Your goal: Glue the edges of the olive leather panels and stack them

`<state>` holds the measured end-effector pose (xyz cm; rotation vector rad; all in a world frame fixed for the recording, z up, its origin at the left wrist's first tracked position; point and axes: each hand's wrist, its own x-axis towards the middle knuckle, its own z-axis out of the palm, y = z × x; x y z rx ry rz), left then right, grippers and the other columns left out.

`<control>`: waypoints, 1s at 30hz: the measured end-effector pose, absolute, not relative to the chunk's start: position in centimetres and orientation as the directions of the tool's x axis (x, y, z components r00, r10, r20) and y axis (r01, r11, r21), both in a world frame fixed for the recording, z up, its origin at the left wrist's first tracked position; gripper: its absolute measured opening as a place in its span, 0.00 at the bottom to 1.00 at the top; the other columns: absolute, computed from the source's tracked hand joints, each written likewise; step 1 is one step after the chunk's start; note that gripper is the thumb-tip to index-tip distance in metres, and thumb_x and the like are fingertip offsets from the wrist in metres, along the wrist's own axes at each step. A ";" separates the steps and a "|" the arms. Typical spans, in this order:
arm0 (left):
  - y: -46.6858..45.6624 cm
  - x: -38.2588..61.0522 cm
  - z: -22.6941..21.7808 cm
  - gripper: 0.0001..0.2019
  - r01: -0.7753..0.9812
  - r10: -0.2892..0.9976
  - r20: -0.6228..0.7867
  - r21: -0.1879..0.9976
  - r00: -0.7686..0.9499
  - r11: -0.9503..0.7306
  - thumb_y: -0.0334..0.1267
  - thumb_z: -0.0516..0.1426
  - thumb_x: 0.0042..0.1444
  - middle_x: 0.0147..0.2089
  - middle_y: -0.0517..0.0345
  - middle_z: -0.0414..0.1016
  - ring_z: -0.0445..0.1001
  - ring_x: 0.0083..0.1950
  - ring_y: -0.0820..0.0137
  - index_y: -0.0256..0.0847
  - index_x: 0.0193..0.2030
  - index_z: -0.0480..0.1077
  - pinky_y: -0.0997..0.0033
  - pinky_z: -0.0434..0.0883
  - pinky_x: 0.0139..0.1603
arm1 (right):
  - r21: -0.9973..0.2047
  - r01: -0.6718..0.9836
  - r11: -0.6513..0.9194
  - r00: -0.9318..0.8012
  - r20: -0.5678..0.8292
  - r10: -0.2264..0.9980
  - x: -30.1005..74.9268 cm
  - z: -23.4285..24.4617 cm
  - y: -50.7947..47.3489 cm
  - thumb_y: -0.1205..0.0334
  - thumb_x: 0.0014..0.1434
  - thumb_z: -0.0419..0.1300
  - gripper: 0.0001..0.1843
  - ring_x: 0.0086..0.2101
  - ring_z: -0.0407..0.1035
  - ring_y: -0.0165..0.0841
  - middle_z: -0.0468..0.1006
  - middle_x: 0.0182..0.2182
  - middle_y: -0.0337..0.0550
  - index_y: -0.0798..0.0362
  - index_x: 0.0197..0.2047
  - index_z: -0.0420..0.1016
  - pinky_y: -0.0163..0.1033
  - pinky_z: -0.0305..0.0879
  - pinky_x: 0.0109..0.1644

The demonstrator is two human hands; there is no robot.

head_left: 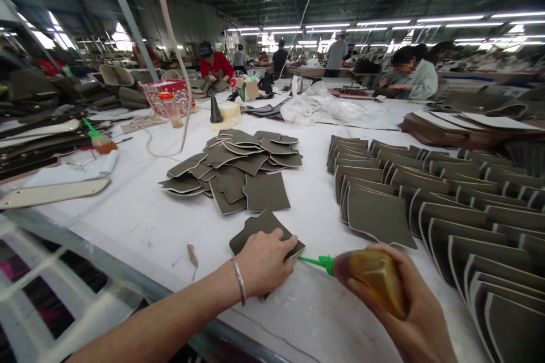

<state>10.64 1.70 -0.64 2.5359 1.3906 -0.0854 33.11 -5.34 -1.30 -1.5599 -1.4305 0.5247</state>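
My left hand (pixel 266 261), with a bracelet at the wrist, lies on a dark grey-green leather-like piece (pixel 255 228) on the table. Its fingers are apart and press the piece from above; part of the piece is hidden under the hand. My right hand (pixel 419 306) is closed around a squeeze bottle (pixel 374 275) of amber liquid, held tilted on its side. The bottle's thin green nozzle (pixel 317 261) points left, its tip at the piece's right edge beside my left fingers. Just beyond lies a loose pile of similar pieces (pixel 232 161).
Overlapping rows of similar pieces (pixel 378 210) fill the right side. A second green-tipped bottle (pixel 101 140) and a pale strip (pixel 55 193) lie at left. Farther back are a red-capped jar (pixel 171 110), a black cone (pixel 216 110) and clear plastic (pixel 313 105). Other people work beyond.
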 end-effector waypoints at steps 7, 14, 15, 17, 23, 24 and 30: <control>1.6 10.5 -0.7 0.24 0.842 0.826 -0.178 0.197 0.535 -0.502 0.43 0.47 0.63 0.49 0.50 0.73 0.77 0.42 0.55 0.49 0.66 0.61 0.54 0.74 0.41 | -0.853 0.517 0.076 0.262 0.243 0.934 33.0 -1.6 -5.4 0.40 0.54 0.65 0.27 0.41 0.68 0.40 0.72 0.44 0.39 0.46 0.50 0.67 0.41 0.63 0.45; 1.5 10.4 -0.8 0.24 0.834 0.817 -0.187 0.209 0.546 -0.510 0.43 0.46 0.64 0.49 0.50 0.72 0.77 0.43 0.56 0.50 0.67 0.60 0.55 0.74 0.43 | -0.869 0.492 0.062 0.291 0.231 0.928 32.7 -1.3 -5.5 0.40 0.54 0.65 0.27 0.40 0.68 0.42 0.72 0.42 0.40 0.47 0.50 0.66 0.42 0.64 0.44; 1.6 10.4 -0.8 0.24 0.835 0.816 -0.188 0.207 0.546 -0.510 0.43 0.46 0.64 0.50 0.50 0.72 0.77 0.43 0.56 0.49 0.67 0.60 0.56 0.74 0.43 | -0.861 0.505 0.065 0.290 0.241 0.926 32.7 -1.3 -5.6 0.40 0.54 0.65 0.27 0.40 0.68 0.43 0.72 0.42 0.40 0.47 0.50 0.67 0.43 0.64 0.44; 1.6 10.4 -0.8 0.25 0.835 0.816 -0.192 0.205 0.546 -0.510 0.43 0.46 0.64 0.50 0.50 0.72 0.77 0.43 0.57 0.49 0.67 0.59 0.57 0.73 0.43 | -0.863 0.500 0.066 0.275 0.231 0.933 32.5 -1.5 -5.8 0.40 0.54 0.65 0.27 0.40 0.68 0.42 0.72 0.42 0.40 0.47 0.50 0.67 0.42 0.64 0.44; 1.6 10.1 -0.8 0.24 0.827 0.812 -0.177 0.220 0.556 -0.518 0.41 0.46 0.64 0.47 0.53 0.72 0.77 0.40 0.58 0.50 0.67 0.59 0.58 0.73 0.41 | -0.920 0.392 0.021 0.284 0.143 0.948 31.8 -1.7 -6.5 0.40 0.52 0.66 0.28 0.40 0.69 0.41 0.73 0.42 0.39 0.47 0.50 0.66 0.39 0.63 0.44; 1.7 10.1 -0.8 0.24 0.824 0.811 -0.171 0.227 0.559 -0.520 0.41 0.46 0.64 0.47 0.53 0.72 0.77 0.40 0.58 0.50 0.67 0.60 0.58 0.73 0.41 | -0.920 0.392 0.012 0.308 0.143 0.941 31.7 -1.7 -6.5 0.40 0.52 0.66 0.28 0.40 0.69 0.40 0.73 0.42 0.38 0.47 0.50 0.66 0.39 0.63 0.44; 1.7 9.9 -0.7 0.24 0.818 0.806 -0.171 0.242 0.566 -0.523 0.40 0.45 0.64 0.47 0.54 0.71 0.76 0.41 0.59 0.50 0.67 0.60 0.59 0.73 0.42 | -0.936 0.351 0.017 0.242 0.108 0.964 31.2 -2.4 -7.0 0.41 0.53 0.65 0.27 0.40 0.70 0.39 0.73 0.41 0.36 0.46 0.50 0.66 0.38 0.62 0.45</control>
